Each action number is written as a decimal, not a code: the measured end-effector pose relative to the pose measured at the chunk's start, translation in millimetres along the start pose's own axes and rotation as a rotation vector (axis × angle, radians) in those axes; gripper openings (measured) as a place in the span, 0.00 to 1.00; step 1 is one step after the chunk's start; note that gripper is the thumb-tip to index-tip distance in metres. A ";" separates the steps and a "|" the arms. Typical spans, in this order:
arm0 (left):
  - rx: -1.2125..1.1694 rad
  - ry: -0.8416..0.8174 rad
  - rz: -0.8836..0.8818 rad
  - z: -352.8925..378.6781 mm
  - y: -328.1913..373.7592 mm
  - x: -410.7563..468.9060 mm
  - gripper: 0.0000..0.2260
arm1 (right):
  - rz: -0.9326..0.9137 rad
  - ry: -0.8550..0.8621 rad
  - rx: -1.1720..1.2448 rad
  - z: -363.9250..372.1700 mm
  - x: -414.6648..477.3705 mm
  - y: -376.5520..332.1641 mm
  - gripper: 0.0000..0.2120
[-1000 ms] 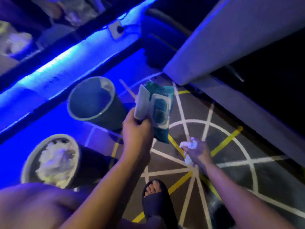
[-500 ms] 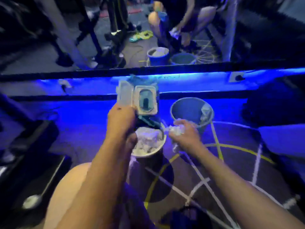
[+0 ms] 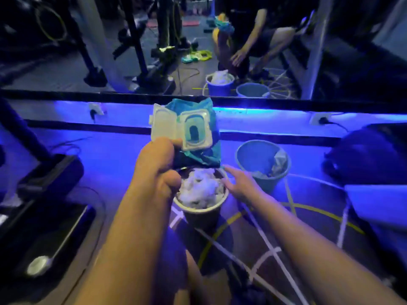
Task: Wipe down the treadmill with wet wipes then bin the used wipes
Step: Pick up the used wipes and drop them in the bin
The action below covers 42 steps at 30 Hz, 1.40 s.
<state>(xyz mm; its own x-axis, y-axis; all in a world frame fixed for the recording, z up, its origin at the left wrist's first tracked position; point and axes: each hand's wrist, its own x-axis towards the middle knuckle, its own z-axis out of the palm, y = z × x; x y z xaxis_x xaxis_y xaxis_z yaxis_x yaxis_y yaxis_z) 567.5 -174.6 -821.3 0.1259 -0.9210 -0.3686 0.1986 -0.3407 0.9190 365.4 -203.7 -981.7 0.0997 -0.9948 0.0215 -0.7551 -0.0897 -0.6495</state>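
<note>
- A mirror point(image 3: 110, 51) spans the top of the view, flat and glossy, with a black frame along its lower edge; a blue light strip point(image 3: 275, 112) glows beneath it.
- The floor point(image 3: 308, 256) is dark and matte, crossed by straight and curved white lines point(image 3: 341, 230) and a thin yellow arc.
- A dark machine base point(image 3: 44, 227) at the left has smooth, rounded, shiny edges; what it is cannot be told.
- The round blue bin point(image 3: 253, 155) stands behind and to the right, smooth-walled plastic, with crumpled thin material against its far side.
- The nearer bin point(image 3: 201, 219) is round and dark-sided, tapering downward, with a pale rim.
- The left hand point(image 3: 157, 166) is clenched on the wipes pack point(image 3: 198, 157), held above the nearer bin.
- The right hand point(image 3: 241, 183) holds nothing; its fingers stretch out straight over the nearer bin's right rim.
- The pack is soft, wrinkled teal film; its stiff white flip lid point(image 3: 163, 122) stands open beside an oval opening.
- Used wipes point(image 3: 200, 190) fill the nearer bin to the brim in a crumpled, fluffy white heap.
</note>
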 end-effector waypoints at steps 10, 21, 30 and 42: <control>0.009 -0.260 -0.143 137.3 -53.0 -34.8 0.04 | 0.297 0.369 0.071 -135.7 -130.7 86.6 0.18; -0.180 -0.685 -0.263 332.8 -145.4 -172.7 0.19 | 0.592 0.913 0.473 -253.6 -345.3 132.0 0.09; -0.068 -0.585 -0.129 384.6 -180.9 -133.6 0.25 | 0.571 0.981 0.857 -265.1 -275.8 178.8 0.10; -0.001 -0.325 -0.275 348.3 -83.7 -86.7 0.07 | 0.755 0.538 0.819 -313.1 -123.3 119.5 0.14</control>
<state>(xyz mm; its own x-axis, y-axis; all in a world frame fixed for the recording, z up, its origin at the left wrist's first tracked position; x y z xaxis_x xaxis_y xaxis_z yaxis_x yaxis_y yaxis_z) 201.4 -132.0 -817.6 -0.2451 -0.8074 -0.5367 0.1826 -0.5821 0.7924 59.9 -107.0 -824.0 -0.6098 -0.6947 -0.3814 0.1394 0.3796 -0.9146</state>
